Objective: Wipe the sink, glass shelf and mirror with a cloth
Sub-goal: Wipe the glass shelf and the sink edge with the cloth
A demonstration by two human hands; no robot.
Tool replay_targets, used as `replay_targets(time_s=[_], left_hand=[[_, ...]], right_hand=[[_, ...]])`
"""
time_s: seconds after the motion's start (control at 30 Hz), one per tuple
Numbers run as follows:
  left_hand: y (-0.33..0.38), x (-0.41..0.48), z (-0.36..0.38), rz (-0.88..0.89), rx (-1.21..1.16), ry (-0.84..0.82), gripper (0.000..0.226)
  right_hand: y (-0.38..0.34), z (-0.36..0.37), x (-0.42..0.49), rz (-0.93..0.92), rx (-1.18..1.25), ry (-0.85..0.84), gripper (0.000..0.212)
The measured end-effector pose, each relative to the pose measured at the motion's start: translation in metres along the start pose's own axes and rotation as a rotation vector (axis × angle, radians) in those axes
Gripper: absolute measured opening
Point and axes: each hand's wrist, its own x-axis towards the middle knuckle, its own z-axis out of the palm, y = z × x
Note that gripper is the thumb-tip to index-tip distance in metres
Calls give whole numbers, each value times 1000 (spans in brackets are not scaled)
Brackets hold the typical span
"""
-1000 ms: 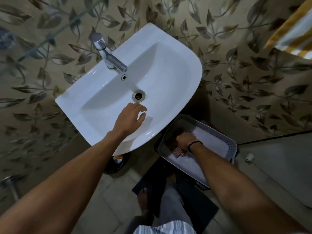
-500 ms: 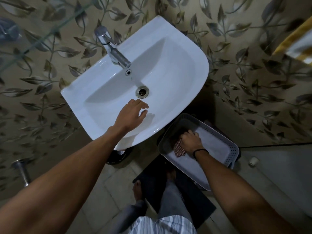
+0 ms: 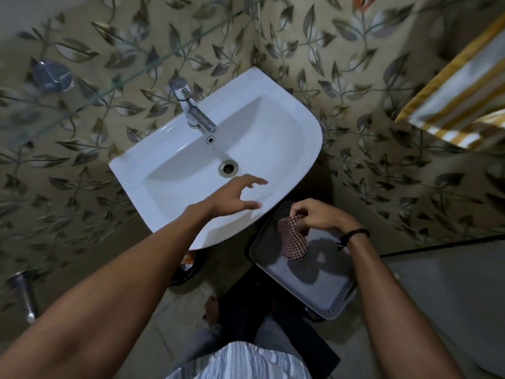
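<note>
A white wall sink (image 3: 287, 127) with a chrome tap (image 3: 195, 113) and a drain (image 3: 228, 168) fills the middle of the head view. My left hand (image 3: 232, 196) hovers over the basin's front rim with fingers spread, holding nothing. My right hand (image 3: 318, 216) pinches a red-and-white checked cloth (image 3: 293, 239), which hangs above a grey plastic basket (image 3: 330, 302) to the right of the sink. A glass shelf (image 3: 90, 97) runs along the wall at the upper left. The mirror is out of view.
Leaf-patterned tiles cover the walls. A yellow-striped towel (image 3: 459, 102) hangs at the upper right. A chrome pipe (image 3: 24, 294) sticks out low on the left wall. A dark mat (image 3: 289, 332) lies under my feet, and a dark round object (image 3: 187, 269) sits beneath the sink.
My right hand has lifted the checked cloth up out of the basket. My left hand has spread its fingers and stays over the sink's front rim.
</note>
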Motion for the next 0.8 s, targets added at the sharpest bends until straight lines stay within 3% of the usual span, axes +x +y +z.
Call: replay_targets(time_s=[0.07, 0.17, 0.3, 0.47, 0.63, 0.7, 0.8], left_hand=[[16, -3, -1, 7, -76, -146, 61], [35, -11, -1, 52, -124, -243, 50], [51, -31, -10, 119, -302, -113, 24], [54, -61, -43, 150, -469, -9, 17], [32, -89, -79, 150, -598, 119, 22], [16, -98, -91, 144, -628, 167, 24], [-6, -110, -107, 128, -675, 218, 21]], right_hand=[[-28, -13, -17, -76, 6, -12, 12], [-72, -29, -39, -186, -33, 31, 15], [-119, -42, -56, -264, -65, 89, 22], [-160, -35, -49, -348, -33, 261, 27], [-191, 3, -18, -364, 62, 623, 23], [-202, 23, -8, -332, 144, 593, 31], [-217, 52, 3, -314, 219, 379, 52]])
